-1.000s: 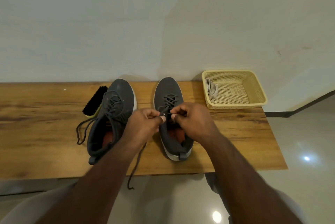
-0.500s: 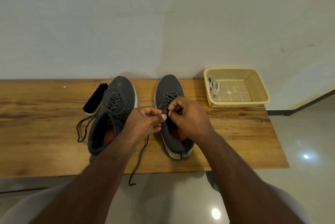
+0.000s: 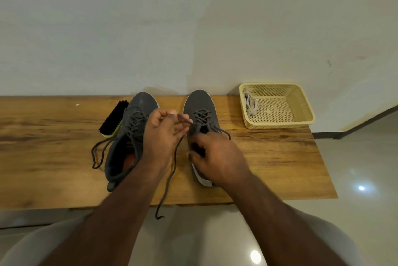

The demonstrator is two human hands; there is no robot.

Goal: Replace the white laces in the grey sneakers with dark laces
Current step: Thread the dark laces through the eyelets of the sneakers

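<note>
Here, looking down from my head, my left hand (image 3: 164,134) is raised over the gap between the two grey sneakers, its fingers pinching the dark lace (image 3: 172,168) of the right sneaker (image 3: 201,104); the lace runs from that sneaker's eyelets up to my fingers, then hangs down past the front edge of the wooden bench (image 3: 280,158), its tip dangling below. My right hand (image 3: 217,158) lies on the right sneaker's collar, fingers curled over the opening; it is blurred, so I cannot tell what it grasps. The left sneaker (image 3: 140,102), just left of it, is already laced dark, loose ends trailing on the bench. A shoe brush (image 3: 112,121) lies against its far left side. Right of the right sneaker stands a cream plastic basket (image 3: 301,102) holding the white laces (image 3: 249,104).
</note>
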